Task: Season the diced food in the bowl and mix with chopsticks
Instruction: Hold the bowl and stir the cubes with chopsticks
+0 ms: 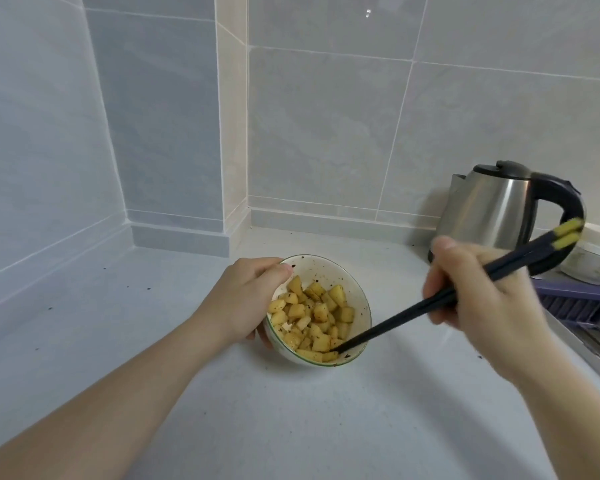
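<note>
Diced food [314,317]: yellow cubes with dark specks of seasoning, piled inside the bowl.
Bowl [329,268]: white, with a thin green rim and dark specks on its inner wall; it stands on the counter, near the wall corner.
Chopsticks [413,308]: a dark pair with yellow upper ends; the tips are down in the food at the near right side of the bowl, and the shafts rise to the right.
Right hand [482,299]: its fingers are curled round the middle of the chopsticks and grip them; it is above the counter, right of the bowl.
Left hand [246,299]: it holds the left side of the bowl, thumb on the rim, fingers curled round the outer wall.
Counter [274,420]: pale, with a few dark crumbs.
Kettle [492,209]: steel with a black handle, standing behind the right hand by the tiled wall [326,116].
Sink [589,327]: only its edge shows at the far right.
</note>
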